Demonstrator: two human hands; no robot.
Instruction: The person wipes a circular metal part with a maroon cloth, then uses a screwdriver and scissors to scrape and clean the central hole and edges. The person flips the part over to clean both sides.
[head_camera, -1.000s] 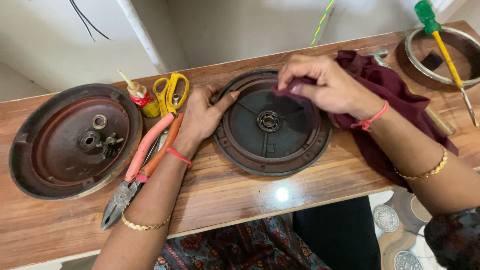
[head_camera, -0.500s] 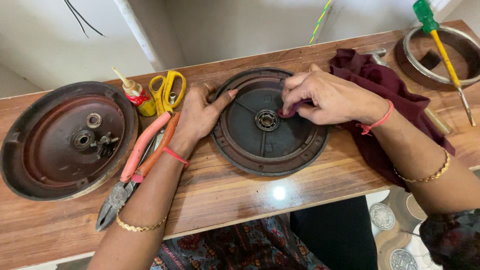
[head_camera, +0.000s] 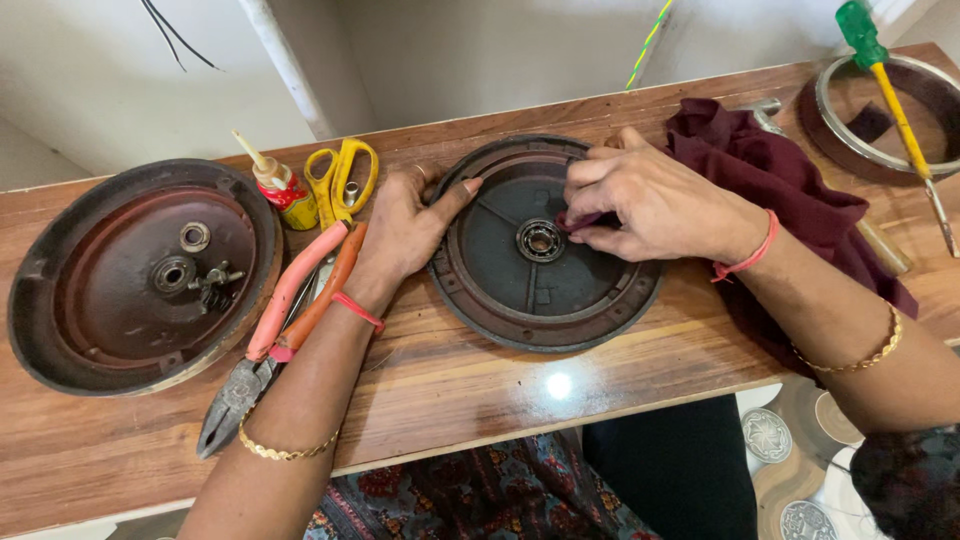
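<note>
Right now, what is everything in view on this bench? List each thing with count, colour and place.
Round dark metal cover with centre bearing: one, dark grey, bench centre.
Round rusty-red metal cover: one, reddish-brown, bench left.
Maroon cloth: one, right of centre, bunched under the right fingers.
Pliers with pink and orange handles: one, beside the left wrist.
Yellow-handled scissors: one, behind the left hand.
Small red oil bottle: one, left of the scissors.
Green-handled screwdriver: one, far right.
Metal ring: one, grey, far right.
Wooden bench: one, brown.
Left hand: on the dark cover's rim.
Right hand: pressing cloth near the bearing.
</note>
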